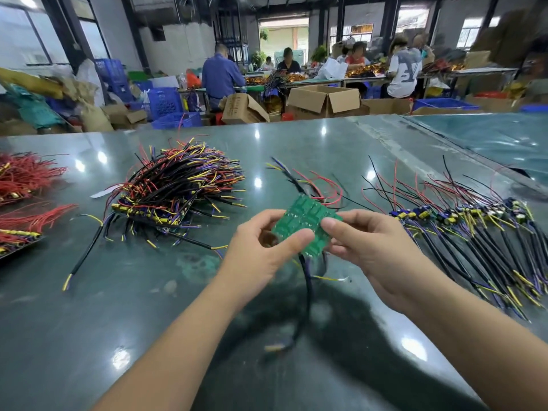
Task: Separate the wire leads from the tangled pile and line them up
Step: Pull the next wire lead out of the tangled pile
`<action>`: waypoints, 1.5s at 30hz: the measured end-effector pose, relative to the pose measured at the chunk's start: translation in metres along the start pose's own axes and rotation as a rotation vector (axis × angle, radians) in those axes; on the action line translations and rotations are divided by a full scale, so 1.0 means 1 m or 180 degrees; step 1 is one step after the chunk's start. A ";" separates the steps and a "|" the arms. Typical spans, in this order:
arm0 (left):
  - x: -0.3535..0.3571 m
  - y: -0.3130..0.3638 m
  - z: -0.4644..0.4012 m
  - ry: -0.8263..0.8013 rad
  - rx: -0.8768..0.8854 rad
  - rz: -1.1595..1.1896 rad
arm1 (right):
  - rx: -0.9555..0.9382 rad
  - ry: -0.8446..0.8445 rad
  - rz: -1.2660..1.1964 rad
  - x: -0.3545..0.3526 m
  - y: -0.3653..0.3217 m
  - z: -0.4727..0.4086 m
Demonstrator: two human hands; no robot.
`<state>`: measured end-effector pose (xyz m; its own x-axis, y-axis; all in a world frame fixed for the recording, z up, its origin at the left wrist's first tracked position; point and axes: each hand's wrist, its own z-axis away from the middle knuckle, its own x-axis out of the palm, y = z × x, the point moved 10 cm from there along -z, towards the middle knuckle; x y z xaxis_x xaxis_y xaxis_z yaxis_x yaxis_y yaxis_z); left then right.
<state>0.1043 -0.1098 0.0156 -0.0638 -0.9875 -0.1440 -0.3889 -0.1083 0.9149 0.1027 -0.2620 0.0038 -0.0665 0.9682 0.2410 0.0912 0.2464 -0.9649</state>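
Observation:
Between both hands, above the table, is a green circuit board panel [305, 221] with red, black and yellow wire leads hanging from it. My left hand [261, 247] pinches its left edge with thumb and fingers. Its right edge is pinched by my right hand [367, 244]. A black lead [307, 292] dangles below the board. The tangled pile [178, 191] of black, red, yellow and purple leads lies to the left. At the right, a row of separated leads [474, 226] lies lined up side by side.
Bundles of red wires [26, 179] lie at the table's left edge. A single black lead [86, 250] lies loose in front of the pile. The dark green table [118, 321] is glossy. Other people work at benches behind, among cardboard boxes [323, 99] and blue crates [164, 102].

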 end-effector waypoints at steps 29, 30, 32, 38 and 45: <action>0.016 -0.012 0.004 -0.0501 -0.0298 0.0687 | 0.0216 -0.0501 0.0519 0.006 0.006 -0.001; 0.017 -0.010 0.004 -0.0512 -0.0275 0.0661 | 0.0212 -0.0524 0.0564 0.006 0.006 -0.001; 0.016 -0.009 0.005 -0.0513 -0.0230 0.0617 | 0.0213 -0.0544 0.0745 0.007 0.008 -0.001; 0.013 -0.013 0.004 -0.0442 -0.0328 0.0577 | 0.0238 -0.0501 0.0756 0.003 0.009 -0.003; 0.011 -0.023 0.003 -0.0485 -0.0510 0.0401 | 0.0414 -0.0683 0.0784 0.006 0.014 -0.001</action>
<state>0.1093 -0.1176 -0.0079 -0.2450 -0.9671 -0.0691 -0.2192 -0.0141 0.9756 0.1048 -0.2523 -0.0083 -0.2669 0.9636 -0.0148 0.0042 -0.0142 -0.9999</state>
